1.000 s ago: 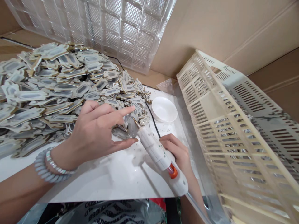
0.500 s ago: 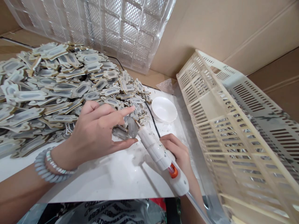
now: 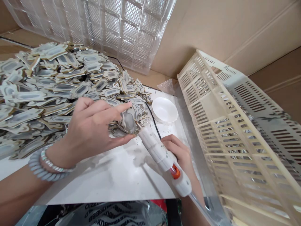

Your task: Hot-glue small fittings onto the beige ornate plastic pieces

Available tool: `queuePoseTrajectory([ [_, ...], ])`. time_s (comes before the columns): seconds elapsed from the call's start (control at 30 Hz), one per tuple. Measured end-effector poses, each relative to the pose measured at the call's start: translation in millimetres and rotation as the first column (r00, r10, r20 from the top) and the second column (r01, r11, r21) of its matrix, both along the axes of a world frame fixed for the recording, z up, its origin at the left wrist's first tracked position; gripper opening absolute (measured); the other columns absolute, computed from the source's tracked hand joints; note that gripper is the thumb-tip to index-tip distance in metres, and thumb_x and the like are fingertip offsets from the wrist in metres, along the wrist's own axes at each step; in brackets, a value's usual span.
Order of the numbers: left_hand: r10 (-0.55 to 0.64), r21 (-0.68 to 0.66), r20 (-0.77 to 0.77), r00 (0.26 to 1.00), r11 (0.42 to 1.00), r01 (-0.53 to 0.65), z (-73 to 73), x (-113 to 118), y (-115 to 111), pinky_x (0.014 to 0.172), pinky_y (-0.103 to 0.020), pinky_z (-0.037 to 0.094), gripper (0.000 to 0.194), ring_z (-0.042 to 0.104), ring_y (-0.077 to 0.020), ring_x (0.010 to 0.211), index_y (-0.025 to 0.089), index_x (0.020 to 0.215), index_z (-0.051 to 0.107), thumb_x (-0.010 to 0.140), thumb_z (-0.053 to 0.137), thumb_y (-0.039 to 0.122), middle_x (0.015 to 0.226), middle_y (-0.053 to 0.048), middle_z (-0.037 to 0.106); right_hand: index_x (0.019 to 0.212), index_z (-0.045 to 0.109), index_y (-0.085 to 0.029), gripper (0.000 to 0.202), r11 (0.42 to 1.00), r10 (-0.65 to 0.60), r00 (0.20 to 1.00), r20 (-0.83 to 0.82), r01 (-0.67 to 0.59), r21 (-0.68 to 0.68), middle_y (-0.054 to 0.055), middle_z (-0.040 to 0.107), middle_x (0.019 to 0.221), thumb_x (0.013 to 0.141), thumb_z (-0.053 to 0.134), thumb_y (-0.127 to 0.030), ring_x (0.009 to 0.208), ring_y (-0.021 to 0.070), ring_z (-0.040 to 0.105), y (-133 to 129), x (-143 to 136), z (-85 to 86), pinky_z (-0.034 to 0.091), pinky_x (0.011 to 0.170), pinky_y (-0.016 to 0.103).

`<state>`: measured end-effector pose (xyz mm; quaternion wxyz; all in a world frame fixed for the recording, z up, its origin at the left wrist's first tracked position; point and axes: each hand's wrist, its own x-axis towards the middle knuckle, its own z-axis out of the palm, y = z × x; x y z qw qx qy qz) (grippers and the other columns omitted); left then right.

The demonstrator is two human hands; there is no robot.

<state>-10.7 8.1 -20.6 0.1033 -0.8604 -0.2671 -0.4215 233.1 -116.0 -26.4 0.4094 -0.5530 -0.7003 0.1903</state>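
White glue gun clamped in right fingers; frosted piece pinched edgewise between left fingers, presumably leaving its face free.

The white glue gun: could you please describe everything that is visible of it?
The glue gun has a white, plastic-looking body with small dark specks, a metallic-looking nozzle, an orange part in an opening and a clear stick extending from its rear. The right hand holds it above the white table, nozzle pointing to the picture's upper left. Whether the tip touches the greyish piece in the left hand, I cannot tell.
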Motion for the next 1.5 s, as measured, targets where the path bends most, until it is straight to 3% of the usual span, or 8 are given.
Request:
queuePoseTrajectory([
  [0.17, 0.04, 0.019, 0.023, 0.999, 0.999, -0.04, 1.9, -5.1, 4.9, 0.075, -0.033, 0.035, 0.053, 0.058, -0.0116, 0.068, 0.026, 0.127, 0.061, 0.093, 0.064, 0.066, 0.077, 0.011, 0.066, 0.083, 0.068, -0.022, 0.017, 0.999, 0.029, 0.999, -0.031, -0.03, -0.039, -0.001, 0.063, 0.086, 0.087, 0.059, -0.009, 0.074, 0.0113, 0.061, -2.8, 0.4, -6.7, 0.047, 0.067, 0.02],
  [0.37, 0.069, 0.031, -0.018, 0.997, 0.997, -0.068, 4.5, -4.8, 3.2, 0.074, -0.033, 0.036, 0.054, 0.062, -0.0113, 0.07, 0.026, 0.131, 0.056, 0.096, 0.06, 0.066, 0.076, 0.012, 0.068, 0.084, 0.067, -0.022, 0.019, 0.997, 0.048, 0.999, -0.02, -0.049, -0.055, 0.0, 0.061, 0.087, 0.088, 0.057, -0.006, 0.075, 0.0117, 0.06, -2.6, -0.2, -8.6, 0.046, 0.068, 0.021],
  [0.67, 0.045, 0.09, -0.009, 0.999, 0.995, -0.044, 9.3, -3.4, 2.8, 0.068, -0.034, 0.034, 0.047, 0.062, -0.0126, 0.066, 0.028, 0.132, 0.056, 0.097, 0.063, 0.058, 0.068, 0.013, 0.065, 0.084, 0.067, -0.023, 0.019, 0.995, 0.056, 0.998, -0.026, -0.058, -0.083, 0.0, 0.061, 0.087, 0.088, 0.057, -0.007, 0.076, 0.0123, 0.06, -3.6, 1.2, -8.5, 0.046, 0.068, 0.021],
  [0.9, 0.033, 0.149, -0.002, 0.999, 0.988, -0.033, 10.4, -2.6, 3.2, 0.065, -0.031, 0.03, 0.027, 0.061, -0.0108, 0.065, 0.024, 0.108, 0.06, 0.1, 0.061, 0.05, 0.067, 0.013, 0.064, 0.081, 0.067, -0.022, 0.019, 0.994, 0.052, 0.998, -0.025, -0.054, -0.093, 0.0, 0.062, 0.085, 0.086, 0.057, -0.007, 0.072, 0.0128, 0.06, -1.6, 0.5, -5.5, 0.045, 0.064, 0.022],
  [1.07, 0.041, 0.16, -0.005, 0.999, 0.986, -0.039, 9.0, -2.2, 3.3, 0.065, -0.033, 0.03, 0.032, 0.06, -0.0093, 0.069, 0.023, 0.091, 0.055, 0.101, 0.059, 0.054, 0.088, 0.01, 0.072, 0.08, 0.067, -0.022, 0.018, 0.995, 0.049, 0.998, -0.032, -0.052, -0.089, 0.0, 0.063, 0.085, 0.086, 0.057, -0.008, 0.073, 0.0126, 0.061, -1.6, 0.8, -4.7, 0.046, 0.065, 0.022],
  [1.33, 0.027, 0.165, -0.013, 1.0, 0.986, -0.025, 9.9, -1.9, 3.6, 0.066, -0.034, 0.03, 0.022, 0.059, -0.011, 0.07, 0.024, 0.107, 0.062, 0.099, 0.065, 0.045, 0.097, 0.008, 0.074, 0.08, 0.069, -0.021, 0.017, 0.99, 0.04, 0.999, -0.034, -0.044, -0.132, 0.002, 0.062, 0.085, 0.086, 0.057, -0.011, 0.072, 0.0148, 0.059, -2.9, 1.0, -6.4, 0.047, 0.065, 0.025],
  [1.5, 0.017, 0.139, -0.004, 1.0, 0.99, -0.017, 10.5, -3.3, 4.0, 0.065, -0.036, 0.029, 0.053, 0.061, -0.0138, 0.069, 0.033, 0.144, 0.05, 0.096, 0.069, 0.041, 0.092, 0.01, 0.073, 0.08, 0.068, -0.021, 0.016, 0.99, 0.035, 0.999, -0.033, -0.039, -0.137, 0.002, 0.062, 0.085, 0.086, 0.058, -0.011, 0.073, 0.015, 0.059, -3.0, 1.5, -7.0, 0.047, 0.066, 0.025],
])
